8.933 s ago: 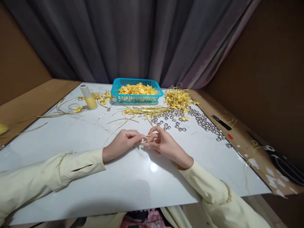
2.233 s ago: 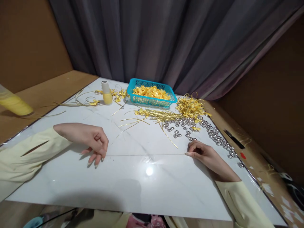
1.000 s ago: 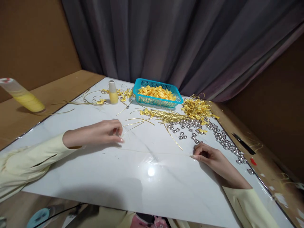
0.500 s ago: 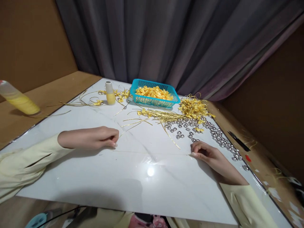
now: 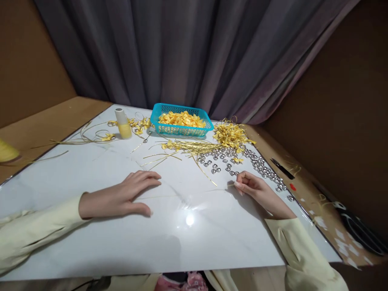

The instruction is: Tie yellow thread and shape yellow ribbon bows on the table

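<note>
cord [image 5: 224, 188], thin and pale gold, stretches across the middle of a glossy white surface [image 5: 212, 230], one end pinched between the thumb and fingertips of the right hand [image 5: 253, 190]. the left hand [image 5: 124, 198] is spread wide, palm down, thumb well apart from the fingers; the cord's faint other end runs toward the gap beside that thumb, though whether it touches the hand cannot be told.

the step in hand looks like managing one length of cord, with one end secured and the other seemingly free. a next move seems to call for a light, careful fingertip grip, as so fine a strand is easily lost against the white.

toward the back, a teal basket [image 5: 182, 127] holds yellow bows [image 5: 182, 118]. a yellow spool [image 5: 123, 126] stands to its left, a tangled yellow pile [image 5: 229, 133] to its right. gold strands [image 5: 197, 146] lie in front, reaching silver beads [image 5: 263, 167] that trail down the right side. beyond that edge, brown board [image 5: 307, 188] carries black snips [image 5: 281, 168] and white scraps [image 5: 342, 246]. a grey curtain [image 5: 176, 48] hangs behind, between brown walls [image 5: 342, 101].
</note>
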### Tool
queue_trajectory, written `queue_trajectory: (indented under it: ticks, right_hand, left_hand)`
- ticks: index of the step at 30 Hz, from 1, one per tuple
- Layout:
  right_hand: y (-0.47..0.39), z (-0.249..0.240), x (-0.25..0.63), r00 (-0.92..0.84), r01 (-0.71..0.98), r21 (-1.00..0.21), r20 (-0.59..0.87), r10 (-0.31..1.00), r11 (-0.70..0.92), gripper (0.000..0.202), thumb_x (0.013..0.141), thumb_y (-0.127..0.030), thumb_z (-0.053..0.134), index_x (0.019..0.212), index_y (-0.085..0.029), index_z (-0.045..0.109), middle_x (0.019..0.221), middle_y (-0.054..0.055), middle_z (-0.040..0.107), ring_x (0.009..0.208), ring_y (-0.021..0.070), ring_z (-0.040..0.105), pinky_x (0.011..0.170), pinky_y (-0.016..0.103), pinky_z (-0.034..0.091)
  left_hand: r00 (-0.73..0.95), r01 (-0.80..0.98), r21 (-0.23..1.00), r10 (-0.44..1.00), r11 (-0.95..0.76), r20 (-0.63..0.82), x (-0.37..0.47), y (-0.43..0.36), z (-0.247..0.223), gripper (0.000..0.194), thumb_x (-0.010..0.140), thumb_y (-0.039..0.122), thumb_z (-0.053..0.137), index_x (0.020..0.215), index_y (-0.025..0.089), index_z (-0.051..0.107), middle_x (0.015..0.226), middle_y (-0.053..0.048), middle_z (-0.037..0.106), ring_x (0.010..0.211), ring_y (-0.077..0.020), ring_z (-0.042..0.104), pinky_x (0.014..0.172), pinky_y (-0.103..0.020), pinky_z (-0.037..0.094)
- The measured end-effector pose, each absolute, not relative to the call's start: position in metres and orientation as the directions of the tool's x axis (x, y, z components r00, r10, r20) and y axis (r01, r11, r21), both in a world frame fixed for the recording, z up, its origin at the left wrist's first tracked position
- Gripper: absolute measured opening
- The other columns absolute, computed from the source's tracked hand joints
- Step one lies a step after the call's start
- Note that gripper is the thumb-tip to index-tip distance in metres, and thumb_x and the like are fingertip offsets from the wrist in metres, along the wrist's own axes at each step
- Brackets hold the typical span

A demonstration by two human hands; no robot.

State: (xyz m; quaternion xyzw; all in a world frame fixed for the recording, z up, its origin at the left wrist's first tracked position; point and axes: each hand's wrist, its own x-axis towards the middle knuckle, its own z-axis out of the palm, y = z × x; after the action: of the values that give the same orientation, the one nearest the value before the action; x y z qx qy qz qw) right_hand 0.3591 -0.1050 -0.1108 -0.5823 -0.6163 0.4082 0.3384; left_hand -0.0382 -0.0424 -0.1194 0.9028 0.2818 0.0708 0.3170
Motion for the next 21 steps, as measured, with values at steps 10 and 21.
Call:
queue_trajectory:
  ticks: [10,21]
  right_hand:
    - [-0.152,-0.041,0.225,-0.661,0.587,-0.557,0.09,0.745,0.588,0.016,0.085,-0.008,0.049,0.1,-0.015,0.048,0.079,0.003,0.064,0.063,0.012,0.055,0.055,0.021,0.038]
    - [-0.167,-0.054,0.211,-0.791,0.605,-0.145,0.0,0.612,0.783,0.006,0.084,-0.01,0.056,0.084,-0.015,0.052,0.065,-0.001,0.057,0.053,0.0126,0.041,0.051,0.028,0.028]
  left_hand:
    - [0.902,0.212,0.926,0.427,-0.314,-0.061,-0.005,-0.088,-0.122,0.101,0.069,0.061,0.071,0.148,0.027,0.018,0.152,-0.013,0.027,0.136,-0.0339,0.029,0.109,-0.045,0.031]
    - [0.927,0.325,0.941,0.233,-0.1,-0.295,0.0,-0.097,-0.111,0.053,0.093,0.057,0.036,0.069,0.014,0.056,0.046,0.006,0.031,0.045,-0.0085,0.031,0.046,-0.021,0.027]
